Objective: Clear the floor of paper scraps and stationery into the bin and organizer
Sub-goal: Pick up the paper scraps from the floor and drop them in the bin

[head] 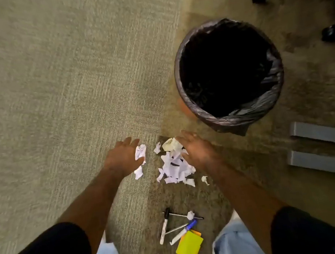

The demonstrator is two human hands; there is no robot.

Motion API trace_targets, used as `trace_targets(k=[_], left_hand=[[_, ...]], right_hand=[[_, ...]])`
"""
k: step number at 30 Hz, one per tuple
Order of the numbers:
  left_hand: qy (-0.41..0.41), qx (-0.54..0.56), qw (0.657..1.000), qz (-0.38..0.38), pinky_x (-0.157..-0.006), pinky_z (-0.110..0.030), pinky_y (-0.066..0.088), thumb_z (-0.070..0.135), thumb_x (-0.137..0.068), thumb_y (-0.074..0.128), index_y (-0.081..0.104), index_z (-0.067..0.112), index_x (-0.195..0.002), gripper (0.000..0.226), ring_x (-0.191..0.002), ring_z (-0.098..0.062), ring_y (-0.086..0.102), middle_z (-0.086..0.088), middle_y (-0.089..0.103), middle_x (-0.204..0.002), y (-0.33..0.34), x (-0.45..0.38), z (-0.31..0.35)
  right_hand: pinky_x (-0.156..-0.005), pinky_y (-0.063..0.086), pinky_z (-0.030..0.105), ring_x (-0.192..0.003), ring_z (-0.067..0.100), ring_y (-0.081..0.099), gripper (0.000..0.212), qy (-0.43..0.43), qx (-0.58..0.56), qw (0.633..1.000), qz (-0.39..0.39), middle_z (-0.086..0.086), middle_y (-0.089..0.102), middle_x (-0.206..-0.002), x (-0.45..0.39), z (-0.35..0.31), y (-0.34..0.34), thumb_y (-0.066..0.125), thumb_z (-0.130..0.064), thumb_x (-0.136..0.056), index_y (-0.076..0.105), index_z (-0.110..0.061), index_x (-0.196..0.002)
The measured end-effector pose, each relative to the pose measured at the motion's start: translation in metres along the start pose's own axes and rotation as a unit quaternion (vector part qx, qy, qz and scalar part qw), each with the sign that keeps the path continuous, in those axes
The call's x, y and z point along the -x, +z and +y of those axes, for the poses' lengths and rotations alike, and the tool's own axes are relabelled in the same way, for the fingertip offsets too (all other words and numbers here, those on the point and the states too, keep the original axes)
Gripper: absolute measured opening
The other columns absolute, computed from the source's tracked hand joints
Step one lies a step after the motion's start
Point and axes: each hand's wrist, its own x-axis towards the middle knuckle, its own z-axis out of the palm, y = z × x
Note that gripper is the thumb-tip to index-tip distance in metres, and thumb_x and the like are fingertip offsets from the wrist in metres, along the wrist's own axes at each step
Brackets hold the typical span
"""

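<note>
- My main worry is spillage: the scraps are small, loose and crumpled, so if I scoop them between flat palms and lift, I judge some will slip out the gaps and drop back on the carpet short of the bin.
- The pile sits just on my side of the bin, near its rim, so the carry is short; still, a hurried lift could scatter bits wider.
- A few outliers lie apart from the main pile: two white bits by my left hand and one small bit on the near-right side of the pile. A single scoop would likely miss these.
- The pens and the yellow notes lie further from the bin, between my knees. One scrap rests on the pens; I could easily sweep stationery into the bin by mistake. I see no organizer in view, so I cannot say where those go.
- Left hand: spread wide, palm down, holding nothing; its inner edge touches or nearly touches the nearest white scrap.
- Right hand: also spread flat, holding nothing, lying over the bin-side edge of the pile and seemingly touching it.
- The two hands bracket the pile, not yet closed on it.
</note>
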Motion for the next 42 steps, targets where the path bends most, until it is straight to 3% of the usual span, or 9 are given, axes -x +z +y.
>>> trace_targets(k=[4, 8, 14, 20, 24, 29, 32, 38, 42], left_hand=[[-0.034, -0.022, 0.999, -0.002, -0.104, -0.057, 0.045, 0.059, -0.086, 0.061, 0.019, 0.026, -0.157, 0.089, -0.152, -0.042, 0.008, -0.013, 0.003, -0.167, 0.059, -0.024, -0.008], [-0.037, -0.037, 0.999, 0.003, -0.093, -0.057, 0.054, 0.06, -0.085, 0.061, 0.008, 0.034, -0.157, 0.093, -0.151, -0.043, 0.006, -0.011, -0.01, -0.167, 0.104, -0.031, -0.004], [-0.081, -0.055, 0.995, -0.002, -0.078, -0.045, 0.061, 0.044, -0.085, 0.071, 0.004, 0.031, -0.157, 0.099, -0.131, -0.036, 0.039, -0.017, 0.024, -0.154, 0.131, -0.031, 0.002], [-0.06, -0.057, 0.996, 0.015, -0.064, -0.038, 0.058, 0.015, -0.087, 0.069, 0.017, 0.019, -0.155, 0.086, -0.097, -0.03, 0.062, -0.013, 0.046, -0.133, 0.13, -0.045, -0.001], [-0.061, -0.021, 0.997, 0.041, -0.068, -0.042, 0.056, 0.006, -0.087, 0.063, 0.034, 0.014, -0.147, 0.067, -0.089, -0.032, 0.071, -0.011, 0.057, -0.121, 0.125, -0.057, 0.004], [-0.084, 0.083, 0.99, 0.081, -0.076, -0.041, 0.054, 0.005, -0.09, 0.054, 0.048, 0.023, -0.139, 0.053, -0.093, -0.033, 0.069, -0.009, 0.064, -0.113, 0.115, -0.057, 0.004], [-0.1, 0.178, 0.972, 0.115, -0.077, -0.04, 0.056, 0.006, -0.088, 0.059, 0.064, 0.019, -0.122, 0.037, -0.089, -0.033, 0.069, -0.01, 0.068, -0.102, 0.102, -0.047, -0.001], [-0.159, 0.342, 0.91, 0.175, -0.061, -0.038, 0.053, 0.015, -0.095, 0.059, 0.069, 0.006, -0.087, 0.016, -0.065, -0.032, 0.068, -0.012, 0.07, -0.072, 0.041, -0.025, -0.002], [-0.143, 0.442, 0.866, 0.185, -0.059, -0.051, 0.061, 0.015, -0.096, 0.061, 0.07, 0.009, -0.088, 0.013, -0.059, -0.031, 0.07, -0.014, 0.07, -0.068, -0.031, -0.008, 0.012]], right_hand=[[-0.098, 0.052, 0.045, -0.147, 0.032, 0.023, 0.082, -0.014, 0.069, 0.997, -0.033, 0.005, 0.008, -0.167, -0.039, 0.011, 0.035, 0.067, -0.037, -0.09, 0.018, -0.033, -0.156], [-0.105, 0.046, 0.049, -0.153, 0.035, 0.009, 0.093, -0.059, 0.107, 0.991, -0.061, 0.006, -0.004, -0.168, -0.054, 0.02, 0.062, 0.067, -0.047, -0.088, 0.004, -0.041, -0.156], [-0.096, 0.053, 0.047, -0.152, 0.034, 0.009, 0.105, -0.091, 0.146, 0.981, -0.094, 0.008, 0.0, -0.167, -0.06, 0.021, 0.082, 0.077, -0.05, -0.077, 0.007, -0.042, -0.155], [-0.074, 0.053, 0.042, -0.139, 0.039, 0.034, 0.061, -0.092, 0.141, 0.985, -0.041, 0.011, 0.033, -0.152, -0.072, 0.008, 0.093, 0.057, -0.002, -0.087, 0.042, -0.031, -0.139], [-0.063, 0.044, 0.042, -0.13, 0.046, 0.042, 0.045, -0.109, 0.132, 0.985, -0.034, 0.014, 0.046, -0.139, -0.083, 0.006, 0.097, 0.052, 0.006, -0.085, 0.056, -0.02, -0.122], [-0.061, 0.034, 0.036, -0.12, 0.037, 0.044, 0.037, -0.074, 0.02, 0.997, 0.011, 0.008, 0.052, -0.128, -0.08, 0.008, 0.088, 0.052, 0.01, -0.079, 0.065, -0.019, -0.098], [-0.062, 0.044, 0.038, -0.109, 0.031, 0.048, 0.038, -0.026, -0.098, 0.992, 0.075, 0.004, 0.056, -0.117, -0.066, -0.001, 0.075, 0.056, 0.012, -0.073, 0.068, -0.02, -0.091], [-0.056, 0.036, 0.024, -0.082, 0.018, 0.051, 0.044, 0.017, -0.346, 0.925, 0.158, -0.006, 0.054, -0.102, -0.027, -0.03, 0.021, 0.051, 0.01, -0.069, 0.071, -0.025, -0.086], [-0.062, 0.04, 0.011, -0.09, 0.004, 0.06, 0.047, -0.019, -0.425, 0.873, 0.238, -0.013, 0.055, -0.097, 0.012, -0.045, -0.047, 0.05, 0.009, -0.063, 0.075, -0.027, -0.083]])
